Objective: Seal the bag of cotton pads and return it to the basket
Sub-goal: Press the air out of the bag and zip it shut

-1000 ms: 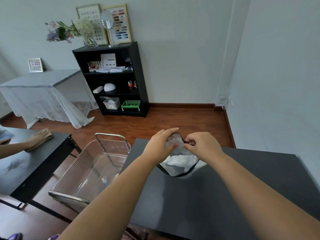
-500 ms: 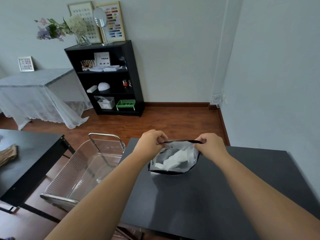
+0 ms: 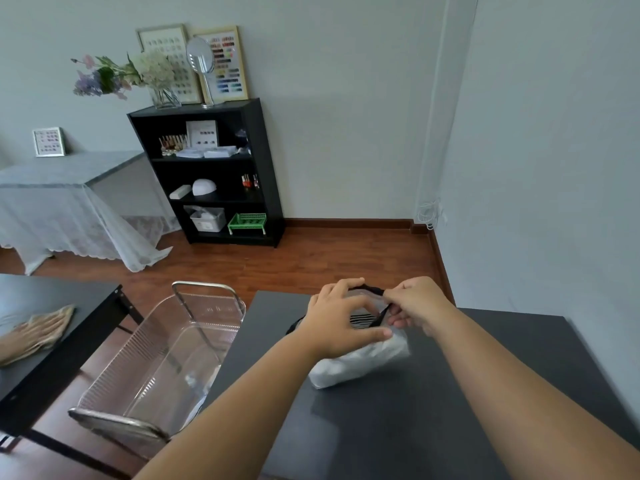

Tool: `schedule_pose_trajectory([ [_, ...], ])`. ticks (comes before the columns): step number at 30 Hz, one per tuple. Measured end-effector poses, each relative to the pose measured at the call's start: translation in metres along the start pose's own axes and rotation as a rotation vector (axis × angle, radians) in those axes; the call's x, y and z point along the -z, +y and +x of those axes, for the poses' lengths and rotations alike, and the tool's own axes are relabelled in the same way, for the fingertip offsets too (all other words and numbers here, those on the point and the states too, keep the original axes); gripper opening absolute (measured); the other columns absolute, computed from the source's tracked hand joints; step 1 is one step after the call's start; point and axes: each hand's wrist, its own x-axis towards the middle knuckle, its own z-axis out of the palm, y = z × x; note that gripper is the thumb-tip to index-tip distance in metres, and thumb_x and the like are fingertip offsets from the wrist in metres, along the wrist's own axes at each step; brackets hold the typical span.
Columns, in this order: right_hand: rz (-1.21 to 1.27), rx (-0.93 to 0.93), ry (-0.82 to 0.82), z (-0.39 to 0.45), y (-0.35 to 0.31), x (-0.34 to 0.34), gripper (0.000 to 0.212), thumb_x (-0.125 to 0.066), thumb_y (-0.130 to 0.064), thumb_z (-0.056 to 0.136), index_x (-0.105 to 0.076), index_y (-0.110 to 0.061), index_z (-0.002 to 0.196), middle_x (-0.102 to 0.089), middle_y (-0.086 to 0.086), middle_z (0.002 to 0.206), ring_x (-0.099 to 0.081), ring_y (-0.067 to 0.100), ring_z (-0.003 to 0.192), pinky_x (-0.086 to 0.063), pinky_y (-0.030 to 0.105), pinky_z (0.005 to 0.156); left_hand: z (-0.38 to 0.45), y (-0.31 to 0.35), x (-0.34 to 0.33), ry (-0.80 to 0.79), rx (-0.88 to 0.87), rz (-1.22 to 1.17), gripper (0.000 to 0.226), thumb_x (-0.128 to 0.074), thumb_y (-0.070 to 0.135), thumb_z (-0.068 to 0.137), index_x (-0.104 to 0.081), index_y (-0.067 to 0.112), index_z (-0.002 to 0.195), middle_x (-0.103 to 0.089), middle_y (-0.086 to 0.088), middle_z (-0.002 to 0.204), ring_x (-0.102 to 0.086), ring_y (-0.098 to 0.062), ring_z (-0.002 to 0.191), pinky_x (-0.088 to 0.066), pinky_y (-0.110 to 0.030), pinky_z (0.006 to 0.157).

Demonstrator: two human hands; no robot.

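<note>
While I watched the head feed, both hands met over the bag, and I logged these lines.

Bag: the clear bag of cotton pads (image 3: 360, 363) lay tilted on the dark grey table (image 3: 433, 410), white pads bunched toward its lower left end, near the table's left edge.
Left hand: my left hand (image 3: 341, 320) was clamped on the bag's black-trimmed top edge, thumb across the printed stripes.
Right hand: my right hand (image 3: 417, 306) pinched the same black rim just beside the left; the two hands were close together, fingertips almost touching.
Basket: the clear plastic basket (image 3: 162, 358) with a metal handle stood off the table's left edge, apart from the bag, its mouth open upward.
Open room: bare tabletop stretched to the right and toward me; wood floor (image 3: 311, 261) lay beyond the far edge.
Left side: a black desk (image 3: 52, 341) carried a tan cloth (image 3: 33, 332).
Change: half a second before, the hands held the rim stretched wide apart; they had since closed together, and the bag had tipped over.
</note>
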Motion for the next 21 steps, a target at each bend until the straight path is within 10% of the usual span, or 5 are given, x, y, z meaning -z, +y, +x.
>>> schedule_pose_trajectory([
  [5,0.132,0.011,-0.134,-0.004,0.003,0.005,0.021,-0.067,-0.016,0.086,-0.068,0.005,0.09,-0.066,0.019,0.075,-0.07,0.029,0.066,-0.058,0.032,0.06,0.012,-0.001,0.0,0.027,-0.002,0.151,0.038,-0.056,0.069,0.078,-0.065,0.047,0.107,-0.033,0.016,0.151,-0.02,-0.02,0.137,-0.016,-0.042,0.102],
  [9,0.244,0.091,-0.173,0.002,0.017,0.013,0.023,-0.055,-0.009,0.086,-0.072,-0.007,0.101,-0.067,0.01,0.078,-0.065,0.02,0.068,-0.052,0.028,0.062,0.02,-0.005,0.008,0.095,0.048,0.099,0.026,-0.056,0.062,0.083,-0.069,0.04,0.089,-0.059,0.025,0.107,-0.035,-0.01,0.119,-0.009,-0.032,0.081],
  [15,-0.127,0.213,0.027,0.013,0.058,0.006,0.013,-0.072,-0.022,0.083,-0.071,-0.03,0.094,-0.065,-0.006,0.098,-0.06,0.013,0.093,-0.044,0.024,0.075,0.028,-0.004,0.033,0.106,0.117,-0.259,0.014,-0.077,0.042,0.077,-0.066,0.035,0.073,-0.065,0.016,0.076,-0.06,-0.001,0.069,-0.045,-0.019,0.068],
  [21,-0.136,0.314,0.177,0.016,0.067,0.011,0.003,-0.074,-0.028,0.082,-0.073,-0.029,0.081,-0.07,-0.015,0.087,-0.062,0.005,0.083,-0.045,0.019,0.066,0.036,-0.01,0.054,0.216,0.157,-0.464,0.01,-0.079,0.031,0.079,-0.071,0.031,0.072,-0.061,0.014,0.06,-0.051,-0.002,0.053,-0.044,-0.019,0.055],
])
